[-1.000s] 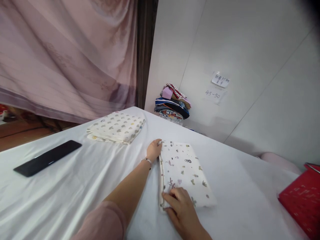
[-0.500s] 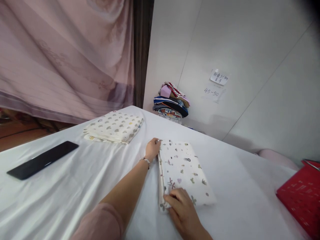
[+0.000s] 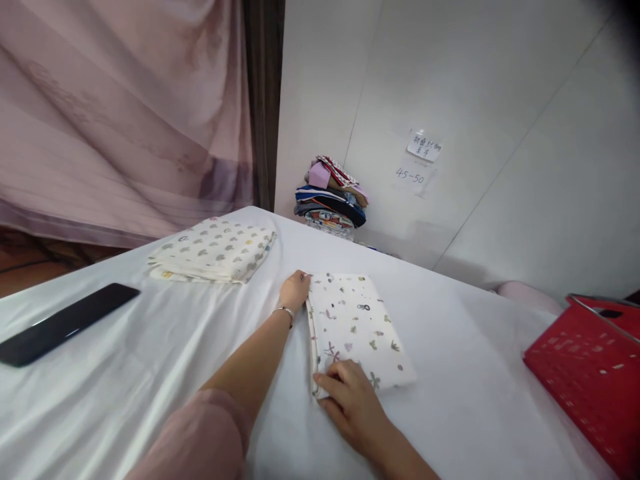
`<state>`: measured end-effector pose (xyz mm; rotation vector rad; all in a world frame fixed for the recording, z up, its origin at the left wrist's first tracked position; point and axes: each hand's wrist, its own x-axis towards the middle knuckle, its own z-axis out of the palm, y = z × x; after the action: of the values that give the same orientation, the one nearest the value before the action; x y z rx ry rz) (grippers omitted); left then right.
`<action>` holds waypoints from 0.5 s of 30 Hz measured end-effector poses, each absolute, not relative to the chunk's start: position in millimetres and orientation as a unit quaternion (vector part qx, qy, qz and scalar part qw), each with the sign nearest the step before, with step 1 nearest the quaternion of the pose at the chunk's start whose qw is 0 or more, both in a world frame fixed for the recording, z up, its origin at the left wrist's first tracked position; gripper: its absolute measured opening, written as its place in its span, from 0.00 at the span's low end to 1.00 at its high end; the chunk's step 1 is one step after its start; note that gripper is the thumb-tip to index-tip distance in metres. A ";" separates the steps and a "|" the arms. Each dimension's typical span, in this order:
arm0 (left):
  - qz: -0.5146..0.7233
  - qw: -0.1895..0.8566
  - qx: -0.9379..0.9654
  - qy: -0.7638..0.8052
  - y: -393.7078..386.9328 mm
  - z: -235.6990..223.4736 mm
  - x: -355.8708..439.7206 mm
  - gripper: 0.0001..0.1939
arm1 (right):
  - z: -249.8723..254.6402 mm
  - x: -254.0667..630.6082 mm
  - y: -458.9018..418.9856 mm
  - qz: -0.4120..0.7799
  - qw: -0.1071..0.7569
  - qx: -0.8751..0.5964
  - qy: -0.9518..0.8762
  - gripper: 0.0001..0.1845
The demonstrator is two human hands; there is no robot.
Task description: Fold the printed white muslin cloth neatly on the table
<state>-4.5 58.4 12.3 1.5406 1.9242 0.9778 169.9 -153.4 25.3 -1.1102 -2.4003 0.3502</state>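
Note:
A folded white cloth (image 3: 353,320) printed with small green, grey and purplish motifs lies flat in front of me. My left hand (image 3: 296,291), with a bracelet at the wrist, grips its far left corner; the fingertips are partly hidden. At the near left corner, my right hand (image 3: 353,403) pinches the cloth's edge between thumb and fingers. Layers of the fold show along the left side between the two hands. Farther off to the left rests another folded cloth (image 3: 215,250), cream with grey motifs, untouched by either hand.
A white-covered surface (image 3: 450,373) carries everything. The black flat object (image 3: 65,323) lies at left, a red basket (image 3: 585,373) at right. Beyond the far edge stands a pile of folded clothes (image 3: 330,200) by the wall with paper notes (image 3: 424,147). A pink curtain (image 3: 125,120) hangs at left.
The view has shifted, so most things appear farther left and slightly higher, and more of the red basket shows. Both hands keep hold of the same cloth corners.

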 end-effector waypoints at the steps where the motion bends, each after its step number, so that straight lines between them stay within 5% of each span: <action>1: 0.360 0.255 0.560 0.701 59.1 13.4 -5.2 0.12 | 24.7 170.4 -153.3 0.126 0.239 -0.404 -0.874 0.18; 7: 0.363 0.359 0.532 0.676 63.0 19.6 -15.6 0.09 | 21.7 172.8 -154.5 0.131 0.290 -0.410 -0.855 0.21; 15: 0.414 0.458 0.490 0.615 51.6 22.3 -22.0 0.13 | 24.7 167.3 -160.7 0.136 0.345 -0.444 -0.816 0.10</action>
<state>-22.0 51.6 22.3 1.2058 1.5152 1.0208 167.3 -160.7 24.7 -1.1525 -2.1186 0.3532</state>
